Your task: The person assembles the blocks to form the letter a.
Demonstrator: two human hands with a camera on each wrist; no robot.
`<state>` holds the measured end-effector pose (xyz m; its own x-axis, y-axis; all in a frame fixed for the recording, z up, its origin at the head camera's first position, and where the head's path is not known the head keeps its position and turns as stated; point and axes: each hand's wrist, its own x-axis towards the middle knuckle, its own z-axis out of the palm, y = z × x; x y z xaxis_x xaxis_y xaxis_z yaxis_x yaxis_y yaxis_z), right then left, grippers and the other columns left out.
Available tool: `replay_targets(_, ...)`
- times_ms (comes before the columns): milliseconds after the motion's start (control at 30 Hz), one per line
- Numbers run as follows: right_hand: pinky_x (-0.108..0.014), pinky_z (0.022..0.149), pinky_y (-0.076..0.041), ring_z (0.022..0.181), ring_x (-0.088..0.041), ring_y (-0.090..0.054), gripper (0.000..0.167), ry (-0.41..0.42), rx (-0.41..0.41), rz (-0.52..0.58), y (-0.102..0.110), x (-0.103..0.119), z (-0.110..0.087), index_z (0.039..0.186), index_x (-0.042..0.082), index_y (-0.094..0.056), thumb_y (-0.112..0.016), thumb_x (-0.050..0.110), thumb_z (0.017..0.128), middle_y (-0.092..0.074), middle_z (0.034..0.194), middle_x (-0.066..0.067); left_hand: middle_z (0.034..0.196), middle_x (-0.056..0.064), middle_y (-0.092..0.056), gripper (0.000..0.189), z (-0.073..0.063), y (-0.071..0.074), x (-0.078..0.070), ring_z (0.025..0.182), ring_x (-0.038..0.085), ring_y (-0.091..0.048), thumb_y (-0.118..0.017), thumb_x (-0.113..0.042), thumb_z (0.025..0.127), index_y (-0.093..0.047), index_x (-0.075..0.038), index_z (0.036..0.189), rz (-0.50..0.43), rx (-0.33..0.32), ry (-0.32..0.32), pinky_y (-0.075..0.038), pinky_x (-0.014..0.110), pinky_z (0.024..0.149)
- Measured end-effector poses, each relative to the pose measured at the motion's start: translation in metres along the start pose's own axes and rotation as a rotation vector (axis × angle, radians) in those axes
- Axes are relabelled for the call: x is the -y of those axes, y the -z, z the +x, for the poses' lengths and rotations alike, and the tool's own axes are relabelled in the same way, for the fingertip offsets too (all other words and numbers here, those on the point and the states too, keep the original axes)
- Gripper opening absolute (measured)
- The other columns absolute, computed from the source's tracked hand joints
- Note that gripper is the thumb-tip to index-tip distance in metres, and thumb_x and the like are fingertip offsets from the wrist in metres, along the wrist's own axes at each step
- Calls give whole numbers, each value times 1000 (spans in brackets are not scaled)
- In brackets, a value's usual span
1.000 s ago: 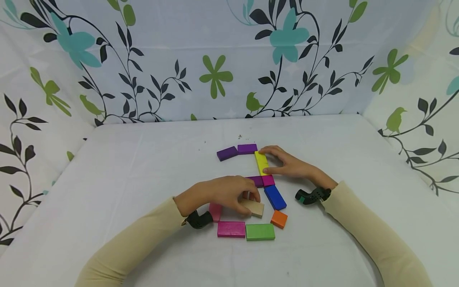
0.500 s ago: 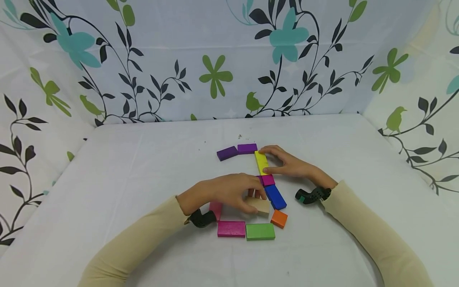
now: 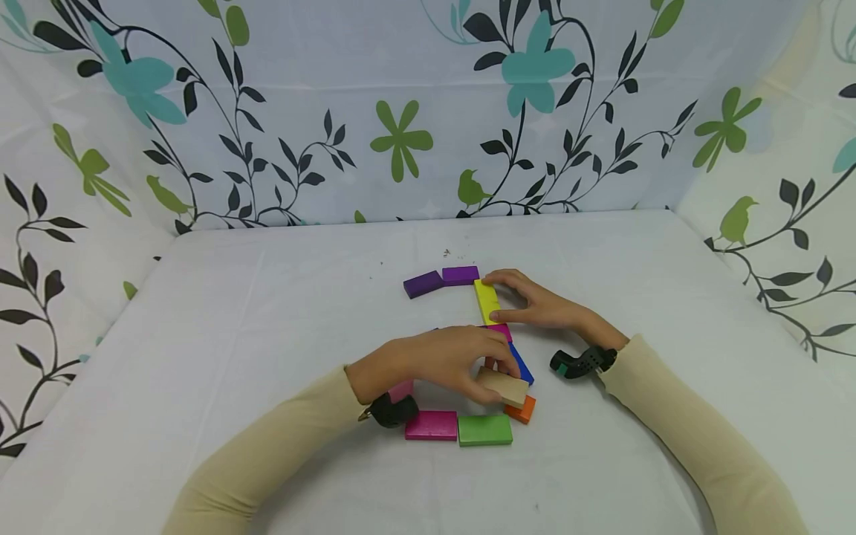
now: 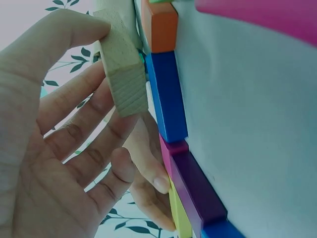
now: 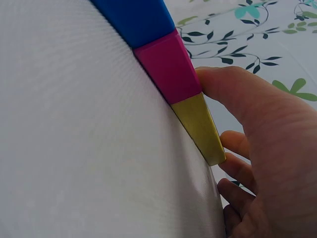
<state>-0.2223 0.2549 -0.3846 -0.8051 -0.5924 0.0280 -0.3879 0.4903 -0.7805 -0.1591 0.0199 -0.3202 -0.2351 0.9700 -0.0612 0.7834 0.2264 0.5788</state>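
Note:
In the head view my left hand (image 3: 451,360) pinches a plain wooden block (image 3: 506,386) between thumb and fingers. It holds this block above the row, partly covering the blue block (image 3: 524,366) and the orange block (image 3: 525,411). The left wrist view shows the wooden block (image 4: 122,69) raised and tilted. My right hand (image 3: 538,306) lies at the yellow block (image 3: 486,301), thumb near its front end and a fingertip at its far end. A small magenta block (image 5: 171,67) touches the yellow one in the right wrist view.
Two purple blocks (image 3: 460,276) lie at the back of the outline. A long magenta block (image 3: 431,426) and a green block (image 3: 484,430) form its front. A pink block (image 3: 401,389) is partly hidden by my left wrist. White cloth (image 3: 301,297) covers the table; patterned curtains surround it.
My left hand has carried the wooden block to the right, over toward the blue and orange blocks. My right hand has stayed at the yellow block.

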Motion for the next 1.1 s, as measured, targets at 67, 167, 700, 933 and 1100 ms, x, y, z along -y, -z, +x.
replay_targets(67, -60, 115, -11, 145, -31, -17, 63, 10, 3, -7, 0, 0, 0, 145, 11, -40, -69, 19, 91, -26, 154, -12, 106, -3, -63, 30, 1, -1, -2, 95, 3, -54, -71, -20, 87, -68, -11, 116, 5, -5, -12, -45, 19, 87)
replay_targets(167, -60, 115, -11, 145, -32, -18, 63, 25, 2, -18, 1, 1, 0, 145, 10, -40, -70, 17, 90, -28, 153, -13, 107, -5, -62, 31, 4, -2, -5, 96, 2, -53, -70, -21, 87, -69, -12, 117, 15, -13, -21, -44, 18, 89)
replay_targets(700, -60, 115, -11, 145, -33, -17, 63, 25, -7, -34, 1, 1, -1, 145, 9, -40, -69, 18, 91, -28, 153, -14, 111, -2, -61, 34, 12, -10, -19, 97, 4, -51, -70, -25, 90, -67, -12, 120, 55, -47, -96, -42, 15, 89)
replay_targets(933, -61, 114, -12, 145, -34, -18, 62, 32, -5, -35, 2, 2, -2, 144, 8, -41, -70, 19, 91, -30, 152, -14, 113, 0, -60, 36, 17, -13, -24, 99, 5, -52, -71, -24, 90, -66, -10, 122, 41, -25, -98, -41, 14, 90)
replay_targets(1100, -59, 115, -12, 145, -33, -18, 62, 31, -3, -31, 1, 2, -1, 144, 8, -41, -71, 18, 90, -31, 152, -13, 115, -1, -60, 35, 17, -17, -28, 97, 3, -51, -70, -23, 90, -66, -11, 123, 40, -29, -74, -41, 11, 89)
